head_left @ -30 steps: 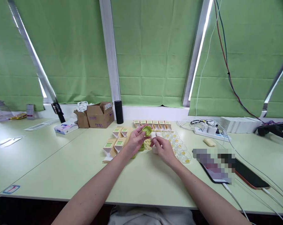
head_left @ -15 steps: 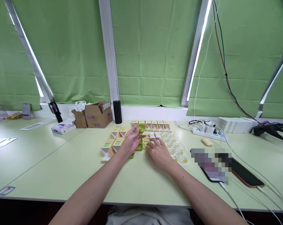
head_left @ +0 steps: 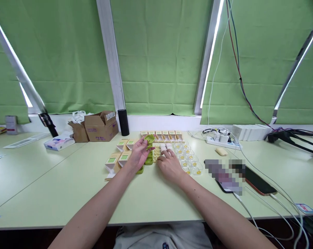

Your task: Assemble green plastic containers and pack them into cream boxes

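Observation:
Pinched in the fingers of my left hand [head_left: 139,154] is a small green plastic tray [head_left: 150,139], tilted and raised over the table. Other green trays [head_left: 148,161] lie below it, partly covered by that hand. My right hand [head_left: 169,166] is bent down at the edge of a block of small cream-coloured pieces [head_left: 156,152]; its fingertips are closed together, and whatever they grip is hidden. Just beyond those fingers stand small white pieces [head_left: 163,147]. Clear plastic cups with yellow centres [head_left: 185,156] sit in rows to the right of this hand.
Folded card boxes with green labels [head_left: 112,161] stand left of my hands, and a row of open card boxes [head_left: 162,136] behind. Two phones on cables [head_left: 260,181], an earbud case [head_left: 221,151] and a power strip [head_left: 223,141] lie right. A carton [head_left: 100,128] and black cylinder [head_left: 123,122] stand back left.
The whole scene has shifted left in view as my head turned slightly right. My left hand still holds the green tray; my right fingers have drawn closer together over the cream pieces.

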Available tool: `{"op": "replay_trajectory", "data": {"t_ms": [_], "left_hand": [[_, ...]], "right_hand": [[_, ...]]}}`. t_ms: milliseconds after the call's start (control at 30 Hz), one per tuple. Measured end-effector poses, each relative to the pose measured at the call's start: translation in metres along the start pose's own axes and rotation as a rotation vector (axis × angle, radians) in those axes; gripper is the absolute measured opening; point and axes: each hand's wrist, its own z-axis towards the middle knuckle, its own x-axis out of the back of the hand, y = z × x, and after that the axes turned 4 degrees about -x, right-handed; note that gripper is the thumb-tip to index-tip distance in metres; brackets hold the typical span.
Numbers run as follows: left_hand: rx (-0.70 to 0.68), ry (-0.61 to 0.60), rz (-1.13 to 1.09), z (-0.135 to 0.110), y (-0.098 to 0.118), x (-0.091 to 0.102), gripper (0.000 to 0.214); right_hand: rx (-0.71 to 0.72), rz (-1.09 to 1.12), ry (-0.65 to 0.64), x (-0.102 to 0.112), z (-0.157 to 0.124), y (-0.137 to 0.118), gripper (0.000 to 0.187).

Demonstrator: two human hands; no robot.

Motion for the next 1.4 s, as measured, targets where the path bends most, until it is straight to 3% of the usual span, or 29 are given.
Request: {"op": "replay_trajectory", "data": {"t_ms": [167,400,600,733,933,1133,1400], "left_hand": [[-0.013,0.009,0.004,0.002,0.0,0.003,0.036],[-0.003,0.013,-0.004,0.001,0.001,0.003,0.035],[-0.012,-0.004,0.007,0.001,0.0,0.005,0.038],[-0.015,-0.005,0.013,0.001,-0.002,0.005,0.041],[-0.012,-0.015,0.055,0.0,-0.004,0.003,0.048],[-0.009,-0.033,0.06,0.001,-0.009,0.007,0.057],[-0.014,-0.073,0.056,0.0,-0.012,0.007,0.058]], "right_hand": [[-0.051,0.044,0.075,0.011,0.0,0.004,0.028],[-0.088,0.184,0.219,0.007,0.001,0.006,0.026],[-0.171,0.491,0.397,0.0,0.002,0.004,0.023],[-0.306,0.745,0.528,-0.001,0.003,0.004,0.018],[-0.536,1.085,0.541,0.005,0.004,0.009,0.007],[-0.506,1.261,0.568,0.001,0.007,0.015,0.019],[-0.558,1.373,0.545,-0.002,0.008,0.017,0.019]]}}
